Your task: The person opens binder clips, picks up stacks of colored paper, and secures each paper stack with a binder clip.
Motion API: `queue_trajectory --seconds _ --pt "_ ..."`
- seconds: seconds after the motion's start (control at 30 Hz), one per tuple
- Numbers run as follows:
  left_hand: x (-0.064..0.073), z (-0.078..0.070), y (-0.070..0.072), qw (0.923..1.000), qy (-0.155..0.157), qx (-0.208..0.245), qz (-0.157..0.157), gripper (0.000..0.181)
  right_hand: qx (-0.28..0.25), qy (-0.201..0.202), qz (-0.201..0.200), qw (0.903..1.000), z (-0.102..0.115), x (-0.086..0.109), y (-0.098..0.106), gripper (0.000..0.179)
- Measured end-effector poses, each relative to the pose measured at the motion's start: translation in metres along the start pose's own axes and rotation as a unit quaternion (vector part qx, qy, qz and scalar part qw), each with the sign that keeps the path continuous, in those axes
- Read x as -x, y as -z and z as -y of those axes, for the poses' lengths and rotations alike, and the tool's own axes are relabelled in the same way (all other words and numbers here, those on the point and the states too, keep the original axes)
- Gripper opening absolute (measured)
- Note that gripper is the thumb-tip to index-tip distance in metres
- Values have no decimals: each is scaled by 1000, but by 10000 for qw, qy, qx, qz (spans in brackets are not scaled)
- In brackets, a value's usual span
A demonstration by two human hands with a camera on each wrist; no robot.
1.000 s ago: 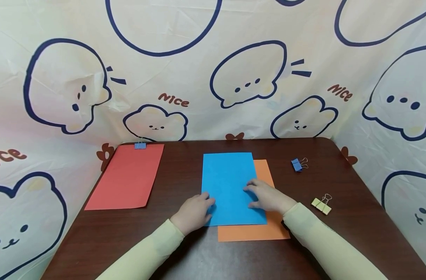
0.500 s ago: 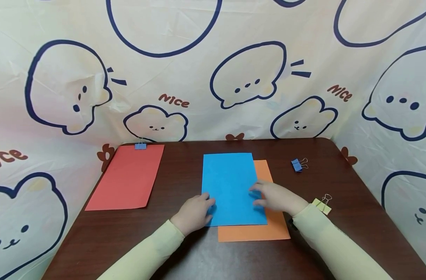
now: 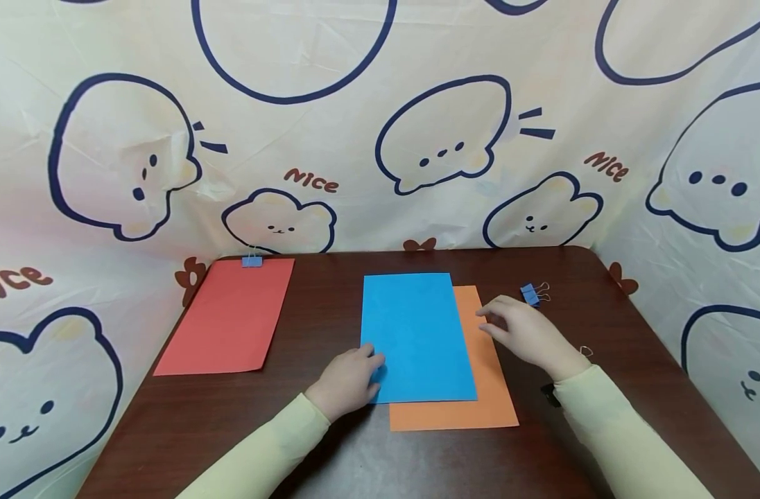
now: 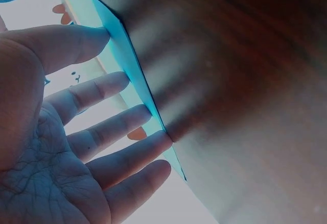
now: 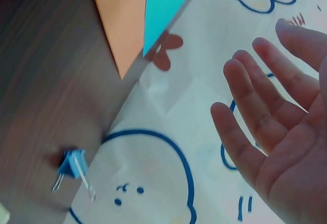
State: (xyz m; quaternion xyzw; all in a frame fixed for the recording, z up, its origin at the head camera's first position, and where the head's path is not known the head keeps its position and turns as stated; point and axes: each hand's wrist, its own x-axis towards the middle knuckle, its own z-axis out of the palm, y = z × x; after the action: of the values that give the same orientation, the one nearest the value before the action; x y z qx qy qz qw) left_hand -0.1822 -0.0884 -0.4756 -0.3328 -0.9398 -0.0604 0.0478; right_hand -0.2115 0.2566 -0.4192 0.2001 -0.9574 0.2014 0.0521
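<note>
A sheet of blue paper (image 3: 414, 333) lies over a sheet of orange paper (image 3: 455, 417), offset so that orange shows along the right and front. My left hand (image 3: 345, 381) rests its fingertips at the blue sheet's left edge. In the left wrist view, the fingers of that hand (image 4: 76, 147) extend to the blue sheet (image 4: 120, 40). Above the orange sheet's right edge hovers my right hand (image 3: 530, 333), holding nothing. The right wrist view shows this hand (image 5: 286, 127) with spread fingers. A blue binder clip (image 3: 530, 294) lies just beyond it.
At the left of the brown table (image 3: 317, 291) lies red paper (image 3: 230, 319) with a blue binder clip (image 3: 252, 261) on its far edge. Only a wire handle (image 3: 586, 351) of the yellow clip shows behind my right wrist. A printed cloth (image 3: 355, 138) hangs around the table.
My right hand has left the blue sheet, moving right and up toward the blue clip. It now covers most of the yellow clip. My left hand and the sheets stay put.
</note>
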Motion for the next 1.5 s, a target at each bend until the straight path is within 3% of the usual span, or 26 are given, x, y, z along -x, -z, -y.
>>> queue_trajectory --seconds 0.33,0.83,1.2,1.5 --pt "1 0 -2 10000 -17 -6 -34 27 136 -858 94 9962 -24 24 24 30" --pt "2 0 -1 10000 24 9 14 27 668 -1631 641 9823 -78 68 35 36" --pt "3 -1 -2 10000 46 2 15 27 785 -1629 519 9821 -100 92 34 29" --pt "3 -1 -2 10000 51 44 3 27 720 -1667 158 9833 -106 95 33 11"
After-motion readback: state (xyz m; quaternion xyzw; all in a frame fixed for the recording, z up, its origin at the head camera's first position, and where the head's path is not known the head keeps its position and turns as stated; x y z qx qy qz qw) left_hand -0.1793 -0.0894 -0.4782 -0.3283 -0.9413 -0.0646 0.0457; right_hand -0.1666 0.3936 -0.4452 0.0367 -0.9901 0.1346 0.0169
